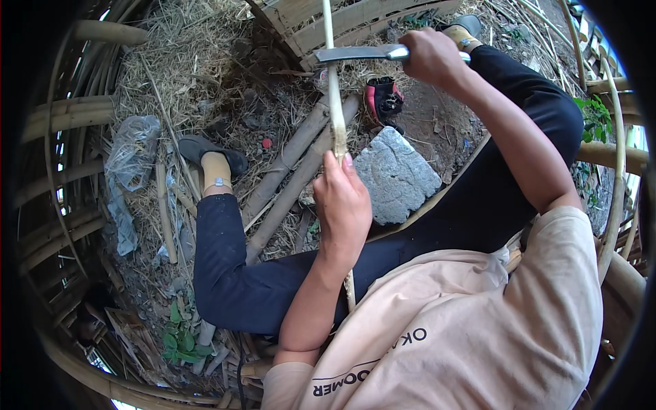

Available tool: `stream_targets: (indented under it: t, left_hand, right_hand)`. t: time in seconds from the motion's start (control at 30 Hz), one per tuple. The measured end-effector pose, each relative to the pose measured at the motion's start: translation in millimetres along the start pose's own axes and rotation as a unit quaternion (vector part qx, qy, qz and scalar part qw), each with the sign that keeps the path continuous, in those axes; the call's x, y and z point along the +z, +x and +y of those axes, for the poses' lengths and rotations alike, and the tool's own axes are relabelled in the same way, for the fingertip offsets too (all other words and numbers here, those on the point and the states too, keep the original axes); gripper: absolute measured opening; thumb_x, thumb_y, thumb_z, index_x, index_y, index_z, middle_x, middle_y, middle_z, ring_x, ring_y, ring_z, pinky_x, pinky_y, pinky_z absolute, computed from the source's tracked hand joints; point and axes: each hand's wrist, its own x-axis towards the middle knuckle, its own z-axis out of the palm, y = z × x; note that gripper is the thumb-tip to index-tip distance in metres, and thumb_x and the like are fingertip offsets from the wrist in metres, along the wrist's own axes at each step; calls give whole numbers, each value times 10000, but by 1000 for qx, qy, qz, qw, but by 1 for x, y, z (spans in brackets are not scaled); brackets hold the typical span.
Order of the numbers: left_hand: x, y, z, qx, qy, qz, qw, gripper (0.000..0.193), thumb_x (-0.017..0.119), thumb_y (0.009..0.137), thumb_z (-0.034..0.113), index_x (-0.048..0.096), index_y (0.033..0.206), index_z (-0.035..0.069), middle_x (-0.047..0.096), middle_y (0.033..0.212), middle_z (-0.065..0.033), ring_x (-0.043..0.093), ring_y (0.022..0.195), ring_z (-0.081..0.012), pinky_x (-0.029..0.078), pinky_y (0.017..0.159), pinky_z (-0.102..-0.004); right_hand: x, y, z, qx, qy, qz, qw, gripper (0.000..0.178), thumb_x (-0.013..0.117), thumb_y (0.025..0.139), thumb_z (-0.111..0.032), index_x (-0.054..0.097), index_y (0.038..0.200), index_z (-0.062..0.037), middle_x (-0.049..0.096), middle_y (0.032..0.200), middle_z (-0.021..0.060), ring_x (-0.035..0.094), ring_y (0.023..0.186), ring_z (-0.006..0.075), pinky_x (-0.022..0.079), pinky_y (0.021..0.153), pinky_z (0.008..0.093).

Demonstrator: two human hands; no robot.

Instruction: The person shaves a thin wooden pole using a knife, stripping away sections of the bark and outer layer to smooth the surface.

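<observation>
A long pale stick [334, 96] runs from the top of the view down between my legs; its peeled upper part is whitish, with a darker patch just above my grip. My left hand [343, 201] is closed around it at mid-length, and its lower end passes under my wrist towards my shirt. My right hand [434, 58], farther up and to the right, grips the handle of a large metal knife [355, 53]. The blade lies across the stick's upper part, pointing left. Whether its edge bites into the wood I cannot tell.
Beyond my left hand lie a flat grey stone [396, 176], a red and black object [383, 100] and two bamboo poles [290, 152]. A wooden slatted crate [342, 31] stands at the back. Crumpled clear plastic [133, 152] lies left on straw-strewn ground. Bamboo rails [72, 117] line both sides.
</observation>
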Motion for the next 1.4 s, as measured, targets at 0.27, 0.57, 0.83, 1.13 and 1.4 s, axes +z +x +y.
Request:
stream_targets:
  t: [0.27, 0.57, 0.83, 1.13, 1.4]
  left_hand:
    - [0, 10, -11, -17, -47, -2, 999, 237, 480, 1033, 159, 541, 979, -64, 614, 702, -252, 618, 691, -479, 437, 603, -518]
    - [-1, 4, -10, 19, -5, 7, 1000, 194, 463, 1035, 131, 518, 995, -51, 619, 670, -269, 640, 660, -471, 455, 537, -527]
    - [-1, 4, -5, 33, 12, 1, 999, 190, 465, 1036, 127, 519, 993, -50, 615, 659, -264, 640, 654, -467, 454, 536, -526]
    - [-8, 7, -14, 30, -29, 36, 998, 208, 494, 1023, 132, 531, 926, -48, 586, 653, -236, 603, 619, -449, 411, 562, -507]
    - [-7, 14, -19, 6, -55, 35, 998, 203, 503, 1014, 137, 527, 905, -33, 593, 643, -219, 615, 606, -428, 422, 555, -490]
  right_hand:
    - [5, -13, -27, -46, 88, -29, 995, 156, 646, 753, -98, 728, 877, -53, 691, 773, 197, 677, 748, 401, 545, 735, 489]
    - [0, -32, -57, -95, 82, -81, 989, 99, 670, 655, -105, 680, 740, -55, 653, 680, 185, 658, 693, 403, 532, 665, 491]
    - [-1, -9, -34, -74, 17, -39, 996, 140, 685, 676, -120, 706, 800, -60, 679, 720, 179, 686, 717, 371, 557, 698, 467]
    - [-9, 10, 27, 2, -44, 27, 999, 247, 653, 904, -266, 743, 963, -45, 707, 780, 197, 693, 711, 357, 548, 702, 474]
    - [-4, -9, -38, -86, 92, -31, 992, 155, 692, 819, -155, 736, 917, -43, 700, 777, 174, 691, 728, 355, 546, 707, 459]
